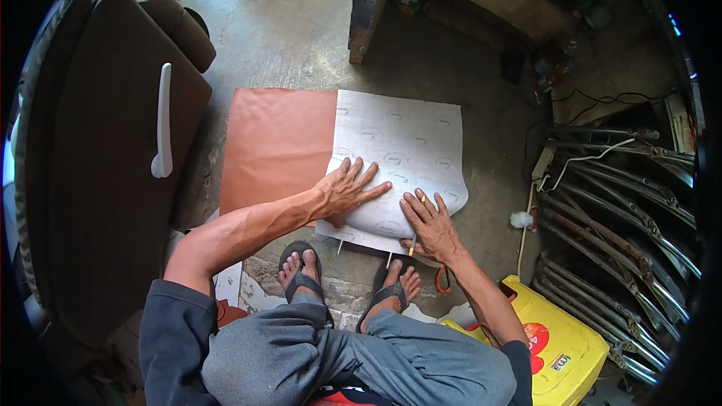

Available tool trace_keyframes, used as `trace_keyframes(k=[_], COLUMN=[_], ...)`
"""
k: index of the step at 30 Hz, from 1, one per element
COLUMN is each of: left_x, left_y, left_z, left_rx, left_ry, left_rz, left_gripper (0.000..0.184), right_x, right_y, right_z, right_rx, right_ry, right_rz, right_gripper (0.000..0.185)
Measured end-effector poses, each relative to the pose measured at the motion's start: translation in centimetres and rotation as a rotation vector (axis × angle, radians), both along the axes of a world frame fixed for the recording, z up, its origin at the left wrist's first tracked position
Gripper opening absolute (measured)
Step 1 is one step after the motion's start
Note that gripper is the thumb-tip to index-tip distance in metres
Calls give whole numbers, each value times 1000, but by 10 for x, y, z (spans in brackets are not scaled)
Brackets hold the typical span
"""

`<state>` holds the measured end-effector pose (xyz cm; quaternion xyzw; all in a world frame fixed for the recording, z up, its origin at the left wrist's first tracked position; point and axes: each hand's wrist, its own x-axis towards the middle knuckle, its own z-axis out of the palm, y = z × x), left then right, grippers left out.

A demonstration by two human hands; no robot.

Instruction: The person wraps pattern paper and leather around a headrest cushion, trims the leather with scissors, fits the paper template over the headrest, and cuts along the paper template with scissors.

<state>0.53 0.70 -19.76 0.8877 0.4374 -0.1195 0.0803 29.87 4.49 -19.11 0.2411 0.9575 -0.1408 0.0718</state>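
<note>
A brown leather-like sheet (pixel 280 150) lies on the floor, its right part folded over so that the white printed backing (pixel 402 135) faces up. My left hand (pixel 350 192) presses on the backing near the fold, fingers spread. My right hand (pixel 430 229) rests on the lower right of the backing with a thin yellowish pencil (pixel 411 246) held between its fingers. The backing bulges slightly between my hands. Two thin pale sticks show at the sheet's near edge. Beside my right wrist is an orange-red looped handle (pixel 443 280), the rest of it hidden.
My sandalled feet (pixel 304 274) are just below the sheet. A dark padded seat (pixel 113 158) with a white lever stands at left. At right are several stacked metal frames (pixel 624 233) and a yellow plastic container (pixel 568 346). A wooden post (pixel 367 15) stands behind the sheet.
</note>
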Motion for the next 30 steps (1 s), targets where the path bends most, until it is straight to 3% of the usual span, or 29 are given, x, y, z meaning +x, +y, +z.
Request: trace_keyframes(k=[7, 10, 13, 16, 23, 25, 30], left_x=[1, 0, 1, 2, 4, 6, 7], left_y=[-5, -10, -16, -23, -25, -30, -40], left_z=[-11, -8, 4, -8, -3, 1, -5], left_rx=[10, 170, 104, 198, 155, 114, 168], left_ry=[22, -10, 61, -8, -39, -46, -137], left_rz=[8, 13, -7, 26, 35, 82, 87], left_gripper=[144, 140, 104, 100, 104, 120, 119], right_x=[-9, -6, -3, -1, -2, -1, 2], right_y=[-19, -22, -23, -26, -25, -28, -36], right_z=[-12, -18, -21, -24, -17, -16, -17], right_rx=[84, 124, 144, 202, 164, 215, 260], right_ry=[23, 53, 71, 96, 94, 92, 102], right_rz=[-84, -63, -45, -32, -41, -10, -33], right_gripper=[96, 95, 94, 98, 94, 92, 89])
